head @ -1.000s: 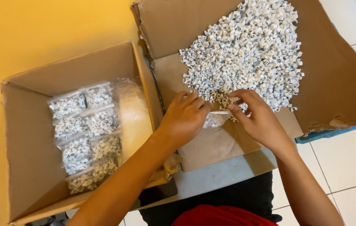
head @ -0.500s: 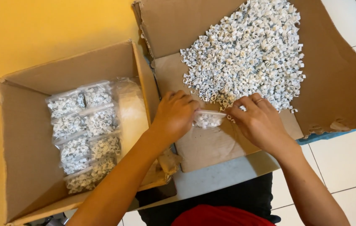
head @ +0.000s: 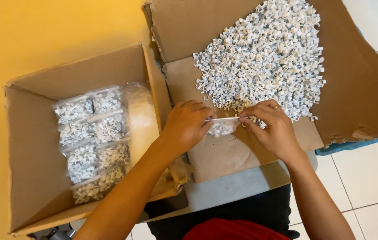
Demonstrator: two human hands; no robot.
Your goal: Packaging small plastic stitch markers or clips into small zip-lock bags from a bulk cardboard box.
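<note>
Head view: a person works over a flattened cardboard sheet (head: 224, 155) that lies on a pale tabletop (head: 237, 186).
Small clear bag: the small clear bag (head: 221, 127) is held between both hands just above the cardboard sheet, at the near edge of the heap, with a few white pieces showing inside it.
Left hand: the left hand (head: 188, 125) is closed on the bag's left end, fingers curled and pinching its top edge.
Right hand: the right hand (head: 271, 128) pinches the right end of the same top edge between thumb and forefinger, so the edge is drawn out into a straight pale line.
Heap: a loose heap of small white clips (head: 264, 58) is spread over the upper part of the sheet, its near edge touching the right hand's fingers.
Open box: an open cardboard box (head: 33, 160) stands to the left on the yellow floor (head: 42, 31), well apart from the hands, holding filled clear packets (head: 92, 142) in rows and a larger clear bag (head: 141, 118) beside them.
Step in hand, as I judge it: closing the bag's mouth along its top strip.
Doing it well: keep the edge taut and level, press along the whole strip from one end to the other, and hold the bag's belly low so no piece gets caught in the seal.
Risk: a clip trapped in the strip would likely leave a gap; tilting could spill pieces onto the sheet.
</note>
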